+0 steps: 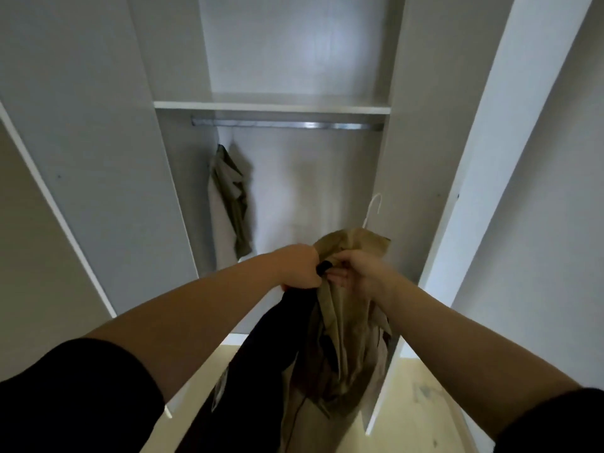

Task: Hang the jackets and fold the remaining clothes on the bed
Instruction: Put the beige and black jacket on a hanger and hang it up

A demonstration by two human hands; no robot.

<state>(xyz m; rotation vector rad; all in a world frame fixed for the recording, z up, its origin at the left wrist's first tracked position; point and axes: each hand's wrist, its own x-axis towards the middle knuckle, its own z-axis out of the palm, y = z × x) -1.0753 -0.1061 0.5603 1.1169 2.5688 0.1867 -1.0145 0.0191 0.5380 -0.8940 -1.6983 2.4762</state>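
View from a person's head, facing an open wardrobe. The left hand is closed in a fist around the top of a dark garment that hangs down. The right hand, fingers curled, pinches the collar of a tan jacket held between the hands at chest height. A white hanger hook rises from the jacket just above the right hand, the nearer hand. The metal rail runs left to right, higher and farther back. An olive jacket hangs at its left end, so the hook probably needs lifting up and forward to the right of it.
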